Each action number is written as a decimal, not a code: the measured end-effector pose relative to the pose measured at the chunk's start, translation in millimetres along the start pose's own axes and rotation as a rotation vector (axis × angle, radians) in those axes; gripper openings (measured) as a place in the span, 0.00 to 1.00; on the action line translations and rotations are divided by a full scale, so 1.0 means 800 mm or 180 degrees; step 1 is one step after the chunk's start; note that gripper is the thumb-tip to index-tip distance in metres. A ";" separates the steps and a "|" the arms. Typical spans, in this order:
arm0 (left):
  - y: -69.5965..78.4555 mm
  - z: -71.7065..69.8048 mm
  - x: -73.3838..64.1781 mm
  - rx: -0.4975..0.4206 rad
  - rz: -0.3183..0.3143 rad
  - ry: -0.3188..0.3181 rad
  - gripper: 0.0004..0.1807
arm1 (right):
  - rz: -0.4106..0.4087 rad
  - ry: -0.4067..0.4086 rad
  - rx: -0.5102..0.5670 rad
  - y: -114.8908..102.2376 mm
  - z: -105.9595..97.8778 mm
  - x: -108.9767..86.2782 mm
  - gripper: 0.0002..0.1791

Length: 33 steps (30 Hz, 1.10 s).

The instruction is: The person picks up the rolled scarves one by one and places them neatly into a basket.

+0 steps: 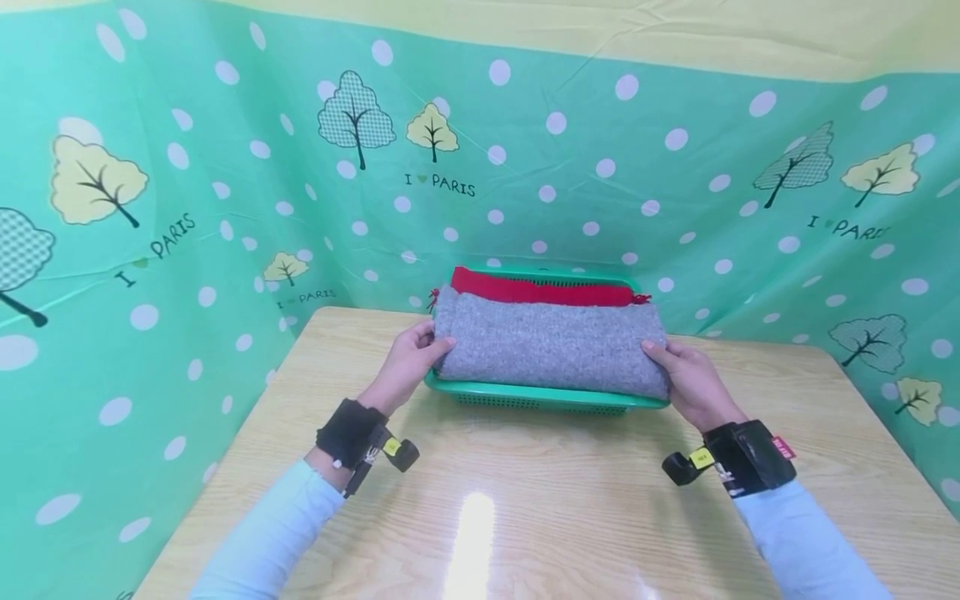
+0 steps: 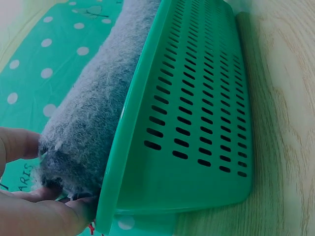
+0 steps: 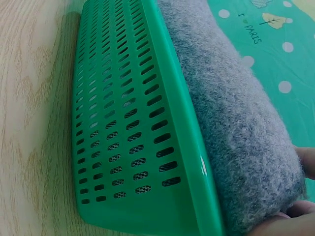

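A folded grey woolly cloth (image 1: 551,343) lies lengthwise in the front of a green plastic basket (image 1: 547,395), bulging above the rim. My left hand (image 1: 411,360) pinches its left end, thumb on top and fingers underneath, as the left wrist view shows. At the other end, my right hand (image 1: 693,379) grips the cloth the same way, with the fingertips close to the basket rim (image 3: 189,128). Behind the grey cloth, a folded red cloth (image 1: 543,290) with red tassels at its ends sits along the back of the basket.
The basket stands on a light wood table (image 1: 540,508), near its far edge. A green dotted curtain (image 1: 525,192) with tree prints hangs right behind it and along both sides. Through the basket's slots in the right wrist view, a black-and-white patterned thing (image 3: 140,175) shows.
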<state>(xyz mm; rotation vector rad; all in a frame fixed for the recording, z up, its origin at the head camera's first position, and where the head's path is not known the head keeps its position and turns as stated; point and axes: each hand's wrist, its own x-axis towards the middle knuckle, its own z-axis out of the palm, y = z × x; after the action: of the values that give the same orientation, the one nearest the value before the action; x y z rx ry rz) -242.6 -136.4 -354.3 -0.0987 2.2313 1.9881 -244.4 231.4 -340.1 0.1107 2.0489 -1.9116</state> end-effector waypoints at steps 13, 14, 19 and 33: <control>0.001 0.001 -0.003 -0.0002 0.0048 -0.0020 0.31 | -0.0030 0.0068 -0.0116 0.002 0.004 -0.003 0.43; 0.001 0.001 -0.003 0.0002 0.0046 -0.0017 0.31 | -0.0039 0.0097 -0.0161 0.003 0.005 -0.004 0.43; 0.003 0.001 -0.004 0.0025 0.0043 0.0006 0.31 | -0.0059 0.0270 -0.0359 0.006 0.006 -0.005 0.43; 0.003 0.000 -0.008 -0.0013 0.0069 0.0076 0.31 | -0.0051 0.0528 -0.0306 0.004 0.012 -0.010 0.40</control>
<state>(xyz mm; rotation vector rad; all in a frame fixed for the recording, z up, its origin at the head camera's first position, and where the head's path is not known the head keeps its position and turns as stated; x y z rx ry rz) -236.9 -136.3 -351.2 -0.0998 2.2525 2.0128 -233.8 223.6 -341.0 0.2376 2.2514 -1.8654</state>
